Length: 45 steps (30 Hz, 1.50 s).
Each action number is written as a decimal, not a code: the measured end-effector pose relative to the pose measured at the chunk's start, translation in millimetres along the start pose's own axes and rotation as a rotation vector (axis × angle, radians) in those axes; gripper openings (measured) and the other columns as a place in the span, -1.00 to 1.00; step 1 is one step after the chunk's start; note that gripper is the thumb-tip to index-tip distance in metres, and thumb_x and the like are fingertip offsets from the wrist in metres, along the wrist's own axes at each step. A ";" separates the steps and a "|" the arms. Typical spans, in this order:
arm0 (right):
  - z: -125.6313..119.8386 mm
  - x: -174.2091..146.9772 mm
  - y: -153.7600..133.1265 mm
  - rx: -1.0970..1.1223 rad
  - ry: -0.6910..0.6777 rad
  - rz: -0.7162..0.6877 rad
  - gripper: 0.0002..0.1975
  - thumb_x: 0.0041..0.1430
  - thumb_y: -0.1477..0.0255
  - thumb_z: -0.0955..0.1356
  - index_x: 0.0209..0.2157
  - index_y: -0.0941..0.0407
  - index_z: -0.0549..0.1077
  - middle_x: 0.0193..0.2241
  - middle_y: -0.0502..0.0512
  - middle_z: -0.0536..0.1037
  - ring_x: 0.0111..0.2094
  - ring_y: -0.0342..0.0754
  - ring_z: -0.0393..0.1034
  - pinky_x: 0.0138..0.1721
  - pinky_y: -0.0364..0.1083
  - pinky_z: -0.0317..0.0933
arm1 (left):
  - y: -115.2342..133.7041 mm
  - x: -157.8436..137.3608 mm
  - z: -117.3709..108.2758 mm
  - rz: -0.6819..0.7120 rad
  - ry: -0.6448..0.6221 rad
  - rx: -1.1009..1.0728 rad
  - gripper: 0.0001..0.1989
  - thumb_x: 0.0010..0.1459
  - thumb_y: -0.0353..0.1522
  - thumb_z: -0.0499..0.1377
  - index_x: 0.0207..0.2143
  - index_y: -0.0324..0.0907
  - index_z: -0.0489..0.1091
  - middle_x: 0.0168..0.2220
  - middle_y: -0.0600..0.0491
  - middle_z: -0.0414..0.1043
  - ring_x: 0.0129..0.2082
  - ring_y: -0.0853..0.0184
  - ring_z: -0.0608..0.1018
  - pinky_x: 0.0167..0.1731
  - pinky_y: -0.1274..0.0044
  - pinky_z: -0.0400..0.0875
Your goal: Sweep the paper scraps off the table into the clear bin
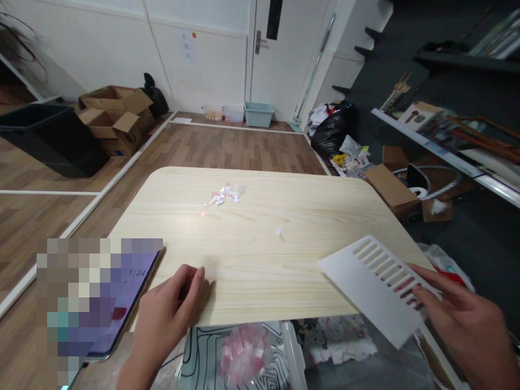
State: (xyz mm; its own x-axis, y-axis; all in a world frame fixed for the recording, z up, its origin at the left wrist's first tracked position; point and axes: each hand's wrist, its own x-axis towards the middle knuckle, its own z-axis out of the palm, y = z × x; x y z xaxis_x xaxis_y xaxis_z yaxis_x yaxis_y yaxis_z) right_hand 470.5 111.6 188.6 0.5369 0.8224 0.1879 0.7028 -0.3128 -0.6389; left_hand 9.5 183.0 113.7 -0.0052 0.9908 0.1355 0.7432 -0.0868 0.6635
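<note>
My right hand [467, 319] holds a white plastic board [361, 281] by its slotted right edge, thumb on top and fingers behind. A row of long slots runs along that edge, and the board is tilted over the table's right front. My left hand [168, 314] is loosely curled at the front left edge of the pale wooden table [252, 260]. Nothing shows between its thumb and forefinger; the other fingertips are hidden. Beyond both hands lie a small pile of white and pink paper bits [227, 194] and one small white piece [278, 231].
A phone [130, 292], partly pixelated, stands left of my left hand. Below the front edge are a clear bag of pink pieces [246, 352] and a bin with scraps [341, 346]. Cardboard boxes [116, 116] and a black bin [52, 135] stand left; a shelf [439, 146] runs along the right.
</note>
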 end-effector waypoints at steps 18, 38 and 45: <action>92.3 -66.7 -55.0 0.270 -0.214 0.085 -0.62 0.13 0.30 0.43 -0.08 0.16 0.74 -0.33 0.16 0.77 -0.49 0.06 0.64 -0.46 -0.10 0.54 | -5.7 0.5 -1.7 0.016 -0.055 -0.024 -0.60 0.46 -0.04 0.06 -0.33 -0.08 0.43 -0.56 0.23 0.45 -0.57 0.43 0.50 -0.45 0.55 0.25; 83.0 37.0 -52.6 0.234 0.029 0.087 -0.69 -0.02 0.36 0.46 -0.19 0.10 0.73 -0.39 0.10 0.76 -0.52 0.03 0.59 -0.53 -0.11 0.45 | -5.1 -1.0 0.7 0.032 -0.034 -0.071 -0.62 0.47 -0.07 0.06 -0.33 -0.08 0.43 -0.54 0.21 0.51 -0.57 0.41 0.53 -0.47 0.56 0.28; 99.5 27.9 -54.5 0.206 -0.166 0.029 -0.61 -0.07 0.27 0.46 -0.21 0.16 0.73 -0.35 0.18 0.77 -0.50 0.05 0.61 -0.50 -0.07 0.46 | 1.2 -1.2 -1.3 -0.002 -0.027 -0.034 -0.59 0.48 -0.07 0.04 -0.35 -0.09 0.41 -0.56 0.20 0.46 -0.59 0.43 0.47 -0.47 0.56 0.23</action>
State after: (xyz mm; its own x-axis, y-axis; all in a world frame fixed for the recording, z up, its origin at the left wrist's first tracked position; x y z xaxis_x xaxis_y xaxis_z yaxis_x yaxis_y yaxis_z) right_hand 400.8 198.9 154.4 0.4599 0.8864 0.0534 0.5690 -0.2479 -0.7841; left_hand 9.5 181.5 115.2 0.0117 0.9933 0.1146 0.7199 -0.0879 0.6885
